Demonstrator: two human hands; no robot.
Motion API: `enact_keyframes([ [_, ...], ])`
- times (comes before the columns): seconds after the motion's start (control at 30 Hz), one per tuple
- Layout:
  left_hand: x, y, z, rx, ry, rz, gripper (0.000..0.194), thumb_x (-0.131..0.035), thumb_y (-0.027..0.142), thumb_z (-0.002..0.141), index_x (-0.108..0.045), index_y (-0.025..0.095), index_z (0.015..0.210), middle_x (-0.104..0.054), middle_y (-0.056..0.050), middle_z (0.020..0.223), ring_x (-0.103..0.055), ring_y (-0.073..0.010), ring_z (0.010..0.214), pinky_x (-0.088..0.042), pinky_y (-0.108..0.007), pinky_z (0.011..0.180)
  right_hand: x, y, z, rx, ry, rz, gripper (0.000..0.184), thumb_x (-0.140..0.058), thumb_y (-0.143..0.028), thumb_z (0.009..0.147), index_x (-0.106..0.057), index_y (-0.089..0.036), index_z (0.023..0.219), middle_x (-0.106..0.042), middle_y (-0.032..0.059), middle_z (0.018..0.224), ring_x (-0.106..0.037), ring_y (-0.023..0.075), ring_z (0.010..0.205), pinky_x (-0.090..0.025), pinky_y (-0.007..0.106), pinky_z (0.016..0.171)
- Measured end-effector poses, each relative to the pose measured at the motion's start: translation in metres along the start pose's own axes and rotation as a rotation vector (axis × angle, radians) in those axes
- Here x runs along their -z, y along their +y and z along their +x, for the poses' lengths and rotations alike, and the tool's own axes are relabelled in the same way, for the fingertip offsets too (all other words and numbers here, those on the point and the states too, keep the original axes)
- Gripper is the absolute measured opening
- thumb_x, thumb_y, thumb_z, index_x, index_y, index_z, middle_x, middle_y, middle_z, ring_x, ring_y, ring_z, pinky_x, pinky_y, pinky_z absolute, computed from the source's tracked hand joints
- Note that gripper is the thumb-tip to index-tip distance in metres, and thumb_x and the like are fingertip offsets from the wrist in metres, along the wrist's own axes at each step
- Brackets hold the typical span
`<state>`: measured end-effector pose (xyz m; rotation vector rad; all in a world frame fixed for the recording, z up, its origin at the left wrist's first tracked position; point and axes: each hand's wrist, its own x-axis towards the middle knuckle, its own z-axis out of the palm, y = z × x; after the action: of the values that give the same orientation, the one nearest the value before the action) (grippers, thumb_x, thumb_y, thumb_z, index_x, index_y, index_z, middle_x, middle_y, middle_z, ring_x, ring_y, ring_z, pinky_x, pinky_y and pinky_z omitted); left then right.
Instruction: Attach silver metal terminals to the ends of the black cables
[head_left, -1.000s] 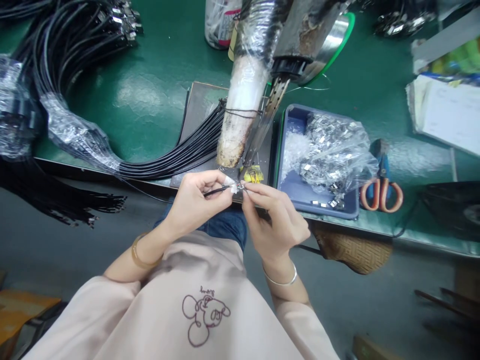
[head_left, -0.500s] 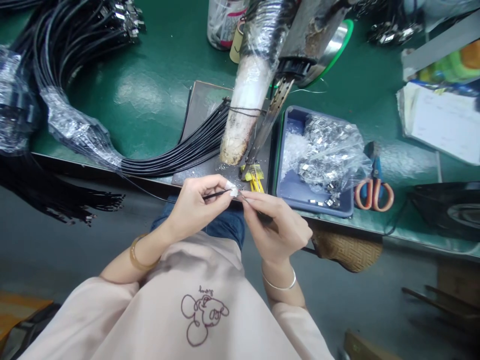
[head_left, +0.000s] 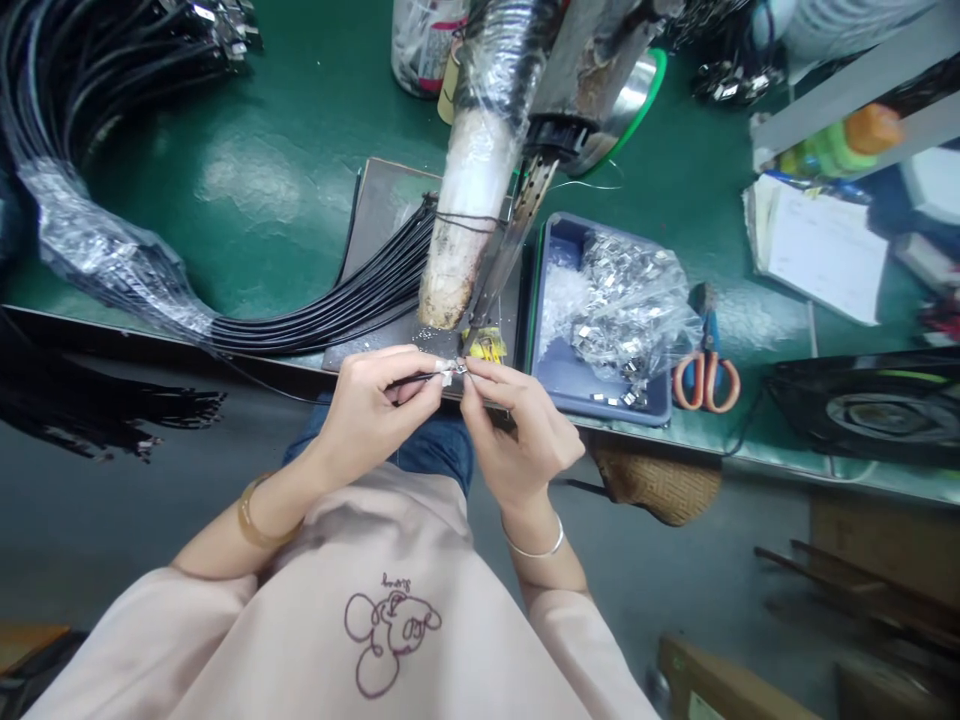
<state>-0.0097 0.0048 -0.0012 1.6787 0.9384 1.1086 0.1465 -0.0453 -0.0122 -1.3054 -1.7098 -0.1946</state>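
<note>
My left hand [head_left: 381,402] is closed in a pinch on a thin black cable [head_left: 411,379], near its end. A small white piece [head_left: 447,378] shows at the left fingertips. My right hand [head_left: 523,422] pinches a small shiny metal connector [head_left: 461,367] right against the cable's end; the fingertips partly hide it. Both hands meet in front of the bench edge, just below a yellow sponge-like piece [head_left: 487,345]. Above them, a perforated metal rod [head_left: 538,190] like a soldering iron slants down, next to a white tube [head_left: 472,180] with a scorched end.
A bundle of black cables [head_left: 322,320] lies across a grey board [head_left: 390,185], wrapped in plastic at left. Right of the hands stands a blue tray [head_left: 652,412] holding a plastic bag of metal connectors [head_left: 630,290]. Orange-handled scissors [head_left: 707,380] and papers [head_left: 821,245] lie farther right.
The view has swung right, so the bench things sit farther left. My fingertips have come closer together, and the metal connector now shows more plainly at the cable's end.
</note>
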Motion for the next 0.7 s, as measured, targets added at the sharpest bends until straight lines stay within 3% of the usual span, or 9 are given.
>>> enact_keyframes([
  [0.17, -0.001, -0.001, 0.003, -0.075, 0.014, 0.052, 0.018, -0.065, 0.006, 0.086, -0.081, 0.013, 0.082, -0.055, 0.004, 0.059, -0.041, -0.0057, 0.051, -0.032, -0.017, 0.046, 0.002, 0.001, 0.005, -0.059, -0.041, 0.044, 0.02, -0.072, -0.004, 0.089, -0.065, -0.023, 0.092, -0.083, 0.0036, 0.1, -0.082, 0.0173, 0.09, -0.067, 0.028, 0.08],
  [0.43, -0.003, -0.003, 0.006, -0.154, 0.063, 0.123, 0.016, -0.067, 0.006, 0.088, -0.08, 0.013, 0.088, -0.048, 0.006, 0.06, -0.039, -0.0064, 0.053, -0.033, -0.019, 0.049, 0.004, 0.001, 0.012, -0.06, -0.061, 0.053, 0.02, -0.072, -0.005, 0.089, -0.066, -0.023, 0.092, -0.083, 0.0042, 0.103, -0.081, 0.0169, 0.093, -0.067, 0.027, 0.083],
  [0.7, 0.001, -0.001, 0.004, -0.231, 0.058, 0.267, 0.016, -0.065, 0.008, 0.092, -0.079, 0.016, 0.093, -0.054, 0.005, 0.062, -0.043, -0.0079, 0.054, -0.036, -0.02, 0.051, 0.007, -0.002, 0.015, -0.033, -0.09, 0.019, 0.022, -0.074, -0.003, 0.087, -0.064, -0.022, 0.093, -0.083, 0.0059, 0.106, -0.081, 0.0149, 0.093, -0.067, 0.023, 0.085],
])
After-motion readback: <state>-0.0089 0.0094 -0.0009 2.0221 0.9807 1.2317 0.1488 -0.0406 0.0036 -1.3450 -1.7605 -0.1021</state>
